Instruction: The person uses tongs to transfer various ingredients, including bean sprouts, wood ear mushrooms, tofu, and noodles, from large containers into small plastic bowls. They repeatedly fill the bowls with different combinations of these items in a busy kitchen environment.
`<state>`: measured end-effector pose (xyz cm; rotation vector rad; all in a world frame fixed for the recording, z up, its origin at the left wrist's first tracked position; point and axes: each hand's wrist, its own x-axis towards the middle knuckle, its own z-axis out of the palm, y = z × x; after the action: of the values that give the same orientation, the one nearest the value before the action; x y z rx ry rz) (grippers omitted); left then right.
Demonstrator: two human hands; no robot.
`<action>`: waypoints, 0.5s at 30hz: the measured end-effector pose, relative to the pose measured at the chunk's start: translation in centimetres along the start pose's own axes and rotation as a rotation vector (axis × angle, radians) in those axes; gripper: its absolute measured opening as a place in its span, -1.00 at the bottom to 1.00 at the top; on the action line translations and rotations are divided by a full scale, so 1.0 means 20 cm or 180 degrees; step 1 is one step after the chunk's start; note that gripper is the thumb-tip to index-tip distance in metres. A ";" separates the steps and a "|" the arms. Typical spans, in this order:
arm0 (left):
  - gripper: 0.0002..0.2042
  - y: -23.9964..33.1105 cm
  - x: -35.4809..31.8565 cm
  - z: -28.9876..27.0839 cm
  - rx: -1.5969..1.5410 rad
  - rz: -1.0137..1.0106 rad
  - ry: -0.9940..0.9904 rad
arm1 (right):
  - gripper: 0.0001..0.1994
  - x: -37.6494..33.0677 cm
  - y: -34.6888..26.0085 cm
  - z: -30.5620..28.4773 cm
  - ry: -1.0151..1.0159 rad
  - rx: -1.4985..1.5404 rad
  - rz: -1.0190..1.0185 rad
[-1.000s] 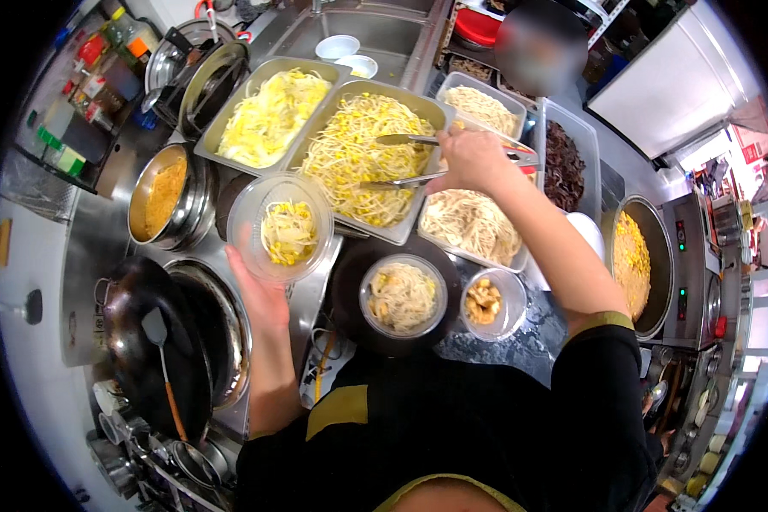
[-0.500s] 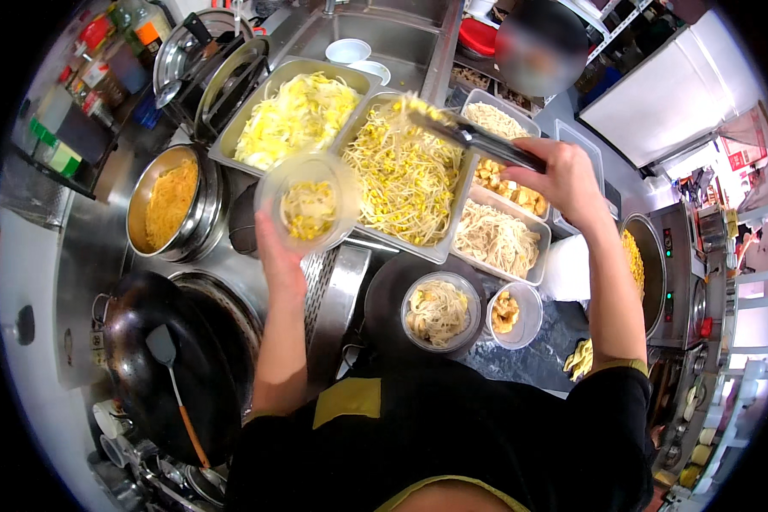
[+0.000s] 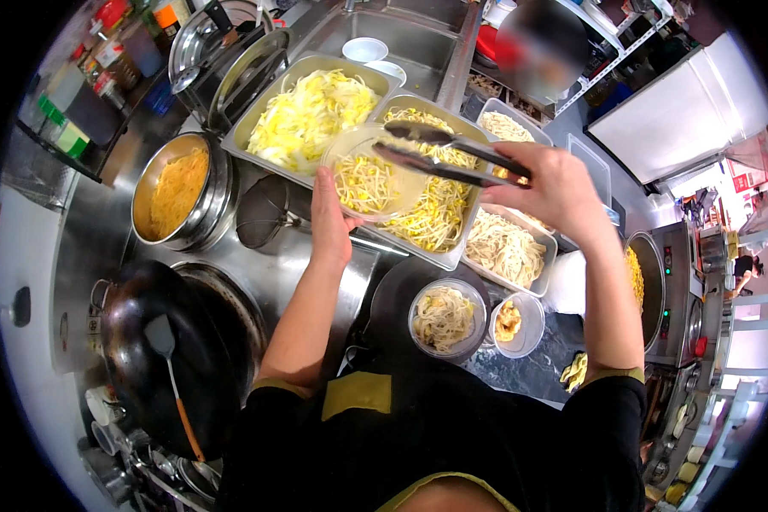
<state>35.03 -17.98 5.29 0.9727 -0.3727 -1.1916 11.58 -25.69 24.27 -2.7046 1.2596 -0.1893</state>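
One clear bowl (image 3: pixel 410 181) of bean sprouts (image 3: pixel 363 183) is over one metal sprout tray (image 3: pixel 468 220), under one pair of tongs (image 3: pixel 478 150).
The left hand (image 3: pixel 331 226) has its grip curled round the bowl's side; the right hand (image 3: pixel 542 183) has its grip wrapped round the tongs, whose two arms are apart. Both things hide some of the tray. Left of the tray: one tray of yellow cut leaves (image 3: pixel 311 119). Right: two tubs of white strips (image 3: pixel 549 264). Nearer the person: two clear tubs (image 3: pixel 532 328). Far lower left: one wok (image 3: pixel 128 375) with one spatula (image 3: pixel 160 335).

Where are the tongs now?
In the head view, just right of centre: the tongs are in the right grip, above the bean-sprout tray, their tips overlapping the clear tub.
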 end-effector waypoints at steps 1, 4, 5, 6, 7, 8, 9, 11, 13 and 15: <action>-0.28 0.01 0.00 -0.04 -0.0229 -0.0087 -0.0120 | -0.41 -0.01 0.03 -0.02 0.0114 0.0096 -0.0034; -0.36 0.03 -0.01 -0.10 -0.0380 -0.0003 -0.0097 | -0.44 -0.03 0.08 -0.08 0.0237 0.0092 0.0228; -0.37 0.02 -0.03 -0.08 -0.0019 0.0234 0.0077 | -0.46 -0.03 0.10 -0.08 0.0247 -0.0060 0.0307; -0.38 0.01 -0.04 -0.07 0.0343 0.0471 0.0255 | -0.46 -0.03 0.12 -0.05 0.0242 -0.0171 0.0292; -0.39 0.01 -0.03 -0.13 -0.0064 0.0270 0.0129 | -0.46 -0.03 0.14 0.00 0.0236 -0.0282 0.0273; -0.37 0.02 -0.03 -0.15 -0.0073 0.0323 0.0207 | -0.47 -0.03 0.15 0.04 0.0239 -0.0384 0.0267; -0.35 0.03 -0.04 -0.16 -0.0084 0.0376 0.0287 | -0.45 -0.02 0.16 0.06 0.0205 -0.0439 0.0202; -0.23 0.09 -0.05 -0.23 -0.0028 0.0358 0.0179 | -0.44 0.01 0.17 0.09 0.0240 -0.0489 0.0241; -0.22 0.16 -0.07 -0.30 -0.0226 0.0615 0.0548 | -0.39 0.12 0.15 0.08 0.0028 -0.0466 0.0349; -0.24 0.21 -0.10 -0.36 -0.0330 0.0779 0.0701 | -0.31 0.26 0.12 0.11 0.0188 -0.0614 0.0089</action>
<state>41.96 -12.94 5.04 0.9285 -0.2437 -0.8645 13.60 -31.01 21.86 -2.8598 1.3989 -0.1525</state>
